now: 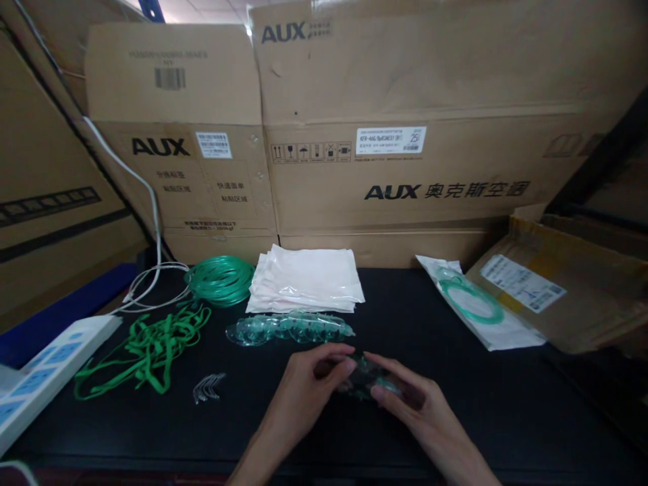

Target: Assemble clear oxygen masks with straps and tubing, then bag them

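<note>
Between my hands is a clear, green-tinted plastic mask (365, 379), somewhat blurred. My left hand (314, 379) pinches its left side with thumb and forefinger. On the right side, my right hand (411, 391) grips it between the thumb and fingers. Just behind lies a row of nested clear green masks (291, 329). Several thin metal strips (208, 387) rest to the left of my left hand. Farther left sits a tangle of green elastic straps (160, 344). A coil of green tubing (221, 280) is behind the straps.
White plastic pouches (306, 280) are stacked at the back middle. A packet with green tubing (473, 304) leans near an opened cardboard box (572, 283) on the right. A white power strip (55, 364) lies along the left edge. Large cartons (445, 81) wall off the back.
</note>
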Demonstrator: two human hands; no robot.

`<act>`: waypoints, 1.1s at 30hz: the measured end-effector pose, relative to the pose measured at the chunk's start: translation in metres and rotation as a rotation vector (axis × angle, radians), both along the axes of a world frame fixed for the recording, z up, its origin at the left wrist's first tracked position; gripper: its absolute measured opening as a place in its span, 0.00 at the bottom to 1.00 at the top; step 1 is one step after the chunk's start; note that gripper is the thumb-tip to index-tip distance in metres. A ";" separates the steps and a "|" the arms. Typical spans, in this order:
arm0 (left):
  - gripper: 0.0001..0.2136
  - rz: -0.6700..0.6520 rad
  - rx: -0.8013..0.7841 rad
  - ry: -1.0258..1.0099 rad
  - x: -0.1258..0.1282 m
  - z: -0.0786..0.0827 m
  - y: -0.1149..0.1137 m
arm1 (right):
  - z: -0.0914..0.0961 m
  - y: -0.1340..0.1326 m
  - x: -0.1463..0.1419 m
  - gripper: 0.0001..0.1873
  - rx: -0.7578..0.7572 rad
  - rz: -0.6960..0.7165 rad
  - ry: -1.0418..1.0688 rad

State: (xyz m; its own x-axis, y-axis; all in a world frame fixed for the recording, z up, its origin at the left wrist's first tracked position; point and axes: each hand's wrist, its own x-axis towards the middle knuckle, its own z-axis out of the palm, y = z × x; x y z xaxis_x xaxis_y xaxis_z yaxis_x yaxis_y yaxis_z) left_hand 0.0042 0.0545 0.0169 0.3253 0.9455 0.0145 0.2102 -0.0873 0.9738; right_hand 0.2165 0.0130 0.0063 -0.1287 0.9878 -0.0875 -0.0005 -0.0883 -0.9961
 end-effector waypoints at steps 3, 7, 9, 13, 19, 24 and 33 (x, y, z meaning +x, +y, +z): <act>0.12 0.050 0.440 0.282 -0.011 0.010 0.016 | 0.007 0.014 0.009 0.29 -0.026 -0.100 -0.070; 0.11 -0.020 0.717 0.440 -0.029 0.021 0.047 | 0.017 0.041 0.014 0.31 -0.032 -0.146 -0.032; 0.13 -0.084 0.763 0.495 -0.035 0.022 0.058 | 0.020 0.055 0.012 0.31 -0.047 -0.116 0.003; 0.15 -0.126 0.793 0.582 -0.039 0.014 0.066 | 0.019 0.075 0.004 0.32 -0.080 -0.044 0.005; 0.20 -0.165 0.777 0.613 -0.043 0.006 0.065 | 0.006 0.088 -0.006 0.30 -0.040 0.028 -0.097; 0.22 -0.168 0.764 0.613 -0.044 0.004 0.066 | -0.003 0.093 -0.008 0.26 0.099 -0.011 -0.262; 0.20 -0.168 0.767 0.611 -0.044 0.002 0.067 | -0.008 0.085 -0.010 0.22 0.257 -0.003 -0.455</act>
State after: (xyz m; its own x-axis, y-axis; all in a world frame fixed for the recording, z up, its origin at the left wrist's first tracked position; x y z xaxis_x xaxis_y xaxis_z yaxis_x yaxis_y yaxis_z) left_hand -0.0402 0.1219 0.0185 0.6097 0.6914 0.3877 0.5838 -0.7225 0.3704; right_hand 0.2069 0.0978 -0.0018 -0.1312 0.9850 0.1119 0.4377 0.1588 -0.8850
